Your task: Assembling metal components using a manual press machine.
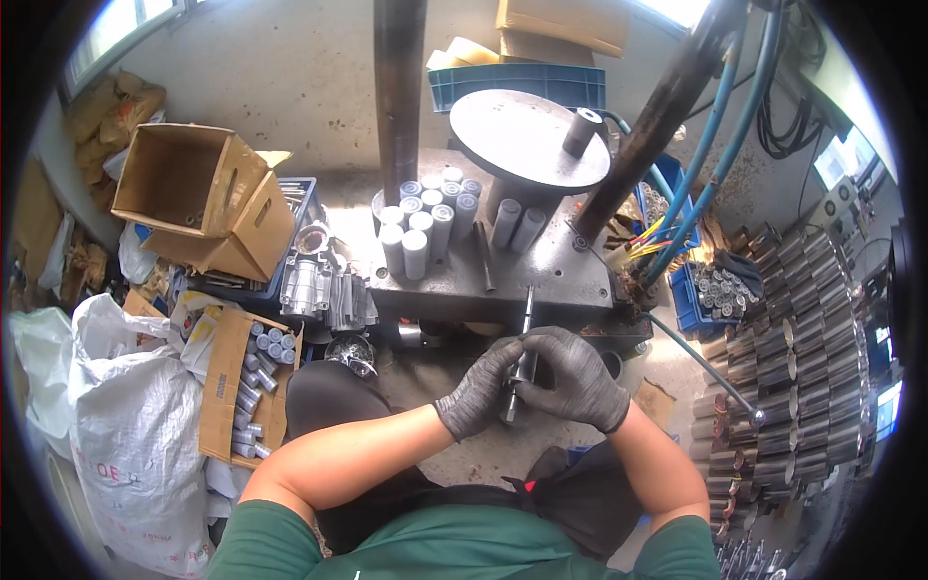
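The metal rod (pixel 519 362) stands nearly upright between my two gloved hands, just in front of the near edge of the grey metal surface (pixel 541 266). My left hand (pixel 478 389) closes its grip on the rod's lower part; my right hand (pixel 572 377) wraps its middle from the other side. On the surface behind, grey cylinders (pixel 418 227) stand clustered and two more lie beside them, below a round steel plate (pixel 527 140) carrying one dark sleeve (pixel 581 131). To my left, an open cardboard box (pixel 224 382) on the floor holds further cylinders (pixel 261 372); a second cardboard box (pixel 198 188) sits tipped with its opening showing. To my right, a blue crate (pixel 688 302) contains small metal pieces (pixel 720 288), beside stacked metal tubes (pixel 802 367).
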A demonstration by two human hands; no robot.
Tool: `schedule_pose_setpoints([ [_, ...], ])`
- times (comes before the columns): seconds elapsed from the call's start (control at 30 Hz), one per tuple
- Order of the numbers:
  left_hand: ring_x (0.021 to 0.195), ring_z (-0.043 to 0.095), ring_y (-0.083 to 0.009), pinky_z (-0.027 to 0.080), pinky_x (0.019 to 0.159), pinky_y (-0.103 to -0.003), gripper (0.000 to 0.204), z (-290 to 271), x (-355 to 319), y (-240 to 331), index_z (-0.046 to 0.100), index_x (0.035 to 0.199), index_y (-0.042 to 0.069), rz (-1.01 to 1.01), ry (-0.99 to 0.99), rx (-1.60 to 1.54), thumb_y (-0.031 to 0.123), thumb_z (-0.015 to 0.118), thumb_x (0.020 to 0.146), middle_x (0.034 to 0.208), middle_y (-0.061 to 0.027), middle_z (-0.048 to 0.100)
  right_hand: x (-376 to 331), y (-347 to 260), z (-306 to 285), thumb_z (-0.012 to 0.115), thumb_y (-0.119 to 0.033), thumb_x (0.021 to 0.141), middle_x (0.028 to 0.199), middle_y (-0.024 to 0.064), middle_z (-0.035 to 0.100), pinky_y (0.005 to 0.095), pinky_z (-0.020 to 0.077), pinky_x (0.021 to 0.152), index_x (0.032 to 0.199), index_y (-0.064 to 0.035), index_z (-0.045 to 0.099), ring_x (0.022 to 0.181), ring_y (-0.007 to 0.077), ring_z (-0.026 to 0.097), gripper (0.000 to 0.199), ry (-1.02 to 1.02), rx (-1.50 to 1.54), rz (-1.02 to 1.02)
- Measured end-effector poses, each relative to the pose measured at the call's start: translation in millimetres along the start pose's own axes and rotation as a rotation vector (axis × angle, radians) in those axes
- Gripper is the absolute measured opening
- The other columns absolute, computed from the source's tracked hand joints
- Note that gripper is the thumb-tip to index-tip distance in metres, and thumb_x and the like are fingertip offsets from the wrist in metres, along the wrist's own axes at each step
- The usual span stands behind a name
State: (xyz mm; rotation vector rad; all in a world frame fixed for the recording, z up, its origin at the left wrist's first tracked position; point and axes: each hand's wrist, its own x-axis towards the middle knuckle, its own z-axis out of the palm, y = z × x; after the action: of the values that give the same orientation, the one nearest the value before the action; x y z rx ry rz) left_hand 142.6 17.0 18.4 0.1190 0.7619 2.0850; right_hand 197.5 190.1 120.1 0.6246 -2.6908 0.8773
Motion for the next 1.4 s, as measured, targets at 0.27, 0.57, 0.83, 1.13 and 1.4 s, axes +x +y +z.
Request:
schedule_pose_setpoints([
  [0.27, 0.094, 0.073, -0.0229, 0.064, 0.085, -0.038, 0.052, -3, 2, 27, 0.049, 0.147, 0.006, 0.13, 0.155, 0.148, 0.015, 0.061, 0.097, 0.111, -0.0108, 0.068, -18, 35, 16, 0.091, -0.018, 0.084, 0.127, 0.0204, 0.071, 0.0448, 0.0574, 0.103, 0.129, -0.001, 0.067, 0.117, 0.0373, 0.071, 0.054, 0.123, 0.105, 0.128],
  [0.57, 0.095, 0.07, -0.0217, 0.058, 0.08, -0.034, 0.068, -24, 41, 65, 0.042, 0.161, 0.005, 0.158, 0.46, 0.967, 0.009, 0.065, 0.097, 0.113, -0.014, 0.069, -20, 49, 33, 0.083, -0.011, 0.092, 0.125, 0.019, 0.072, 0.0402, 0.0586, 0.099, 0.127, 0.0015, 0.07, 0.113, 0.0336, 0.073, 0.04, 0.141, 0.099, 0.248],
  [0.83, 0.124, 0.066, -0.0477, 0.055, 0.107, -0.053, 0.057, -11, 47, 102, 0.055, 0.152, 0.011, 0.416, 0.62, 1.465, 0.028, 0.07, 0.099, 0.136, -0.031, 0.062, -26, 59, 45, 0.082, -0.01, 0.092, 0.122, 0.02, 0.072, 0.0401, 0.0594, 0.097, 0.124, 0.0022, 0.071, 0.113, 0.035, 0.073, 0.036, 0.135, 0.072, 0.225],
  [1.13, 0.118, 0.066, -0.0416, 0.056, 0.104, -0.052, 0.065, -5, 58, 117, 0.059, 0.15, 0.019, 0.363, 0.595, 1.778, 0.027, 0.083, 0.09, 0.127, -0.0253, 0.061, 20, 118, 46, 0.079, -0.012, 0.095, 0.119, 0.0125, 0.075, 0.0364, 0.057, 0.099, 0.131, 0.0012, 0.068, 0.109, 0.0213, 0.071, 0.039, 0.379, 0.128, 0.486],
  [1.4, 0.126, 0.062, -0.0388, 0.054, 0.105, -0.053, 0.068, 0, 59, 111, 0.059, 0.15, 0.016, 0.439, 0.649, 1.841, 0.032, 0.083, 0.089, 0.135, -0.0211, 0.061, 106, 174, 52, 0.088, -0.034, 0.084, 0.11, 0.019, 0.08, 0.0421, 0.0588, 0.096, 0.117, 0.0024, 0.074, 0.106, 0.032, 0.076, 0.051, 0.387, -0.188, 0.638],
])
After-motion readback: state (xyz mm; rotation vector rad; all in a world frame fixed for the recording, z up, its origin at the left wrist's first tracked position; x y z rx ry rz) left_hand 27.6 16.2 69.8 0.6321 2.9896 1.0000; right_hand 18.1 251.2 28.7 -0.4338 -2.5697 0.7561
